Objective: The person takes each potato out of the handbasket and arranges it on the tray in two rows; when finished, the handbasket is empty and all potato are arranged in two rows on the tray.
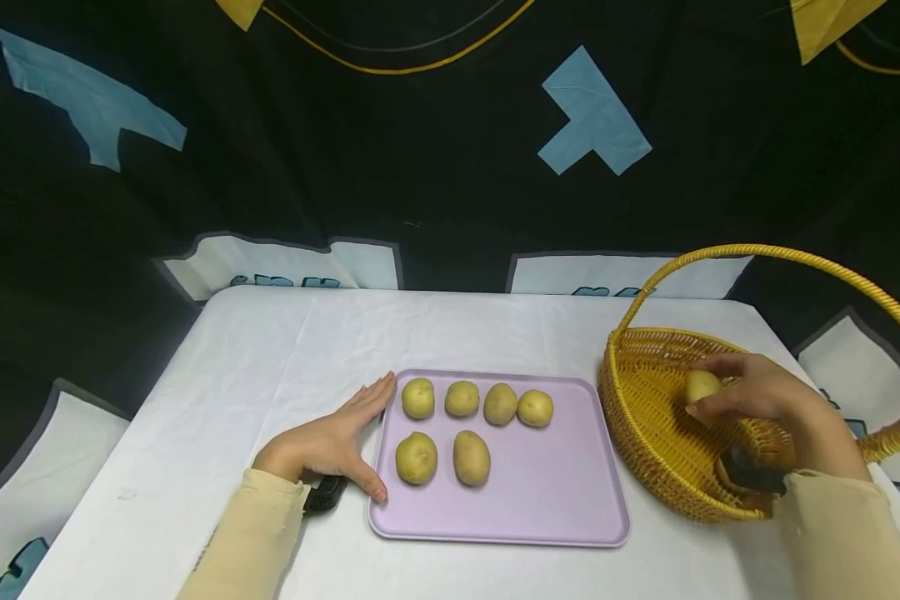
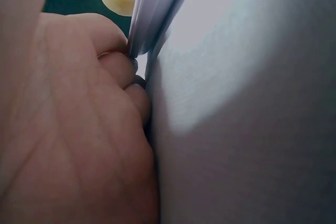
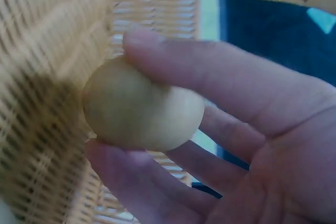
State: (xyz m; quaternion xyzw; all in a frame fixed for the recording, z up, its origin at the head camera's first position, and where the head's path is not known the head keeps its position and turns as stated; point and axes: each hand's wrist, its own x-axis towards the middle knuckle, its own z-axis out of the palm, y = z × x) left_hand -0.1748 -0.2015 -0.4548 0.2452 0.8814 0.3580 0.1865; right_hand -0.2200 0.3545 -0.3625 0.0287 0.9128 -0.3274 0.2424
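My right hand (image 1: 765, 392) pinches a potato (image 3: 139, 106) between thumb and fingers, inside the wicker basket (image 1: 648, 417). In the right wrist view the woven wall shows close behind the potato. My left hand (image 1: 337, 442) lies at the left edge of the lilac tray (image 1: 555, 496), thumb and fingers spread along its rim. The left wrist view shows fingertips right at the tray's edge, low against the white cloth. Several potatoes sit on the left and middle of the tray: a far row including one potato (image 1: 417, 398), and two nearer ones, the right one long (image 1: 471, 457).
The basket's tall arched handle (image 1: 765, 250) rises above my right forearm. A white cloth (image 1: 195, 417) covers the table. Behind it hangs a dark sheet (image 1: 360, 167) with blue and yellow shapes. The basket stands close to the tray's right side.
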